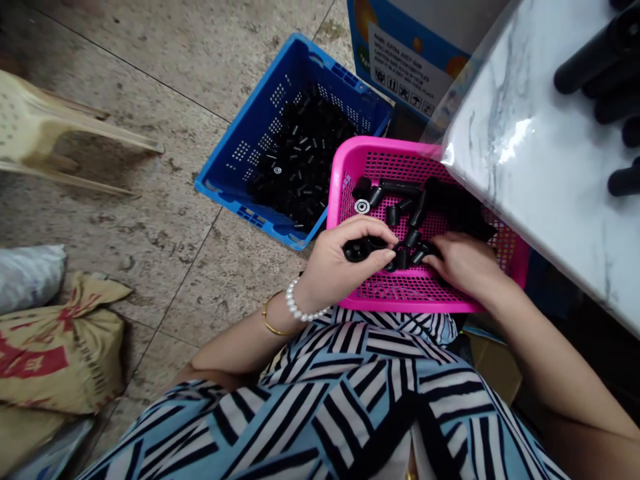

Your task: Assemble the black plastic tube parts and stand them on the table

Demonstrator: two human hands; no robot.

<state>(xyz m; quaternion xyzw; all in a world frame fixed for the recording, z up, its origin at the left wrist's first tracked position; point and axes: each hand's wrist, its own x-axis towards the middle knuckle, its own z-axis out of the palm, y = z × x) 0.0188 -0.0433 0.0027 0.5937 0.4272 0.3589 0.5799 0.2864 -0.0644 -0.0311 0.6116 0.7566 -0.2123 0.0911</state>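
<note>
Inside the pink basket [425,305], a short black tube [402,259] is lying just right of the narrowly curled left hand [333,261], its long axis pointing toward the wearer, while the right hand [466,265] is resting farther off, either hand's hold being impossible to tell.

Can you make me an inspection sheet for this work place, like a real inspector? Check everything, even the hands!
Surface: glossy white marbled tabletop at right, with long black tubes on it.
Job's things: bright pink perforated plastic basket holding small black cylindrical pieces and one round silvery-and-black piece; blue plastic crate on the floor holding many similar pieces.
Clutter: tan sack with red printing, cream plastic stool.
Hands: left hand curled over the basket, fingertips at the black pieces; right hand among them; firm grip unclear for both.
Cables: nothing seen.
Surroundings: speckled, stained floor; blue-and-white printed cardboard carton.
</note>
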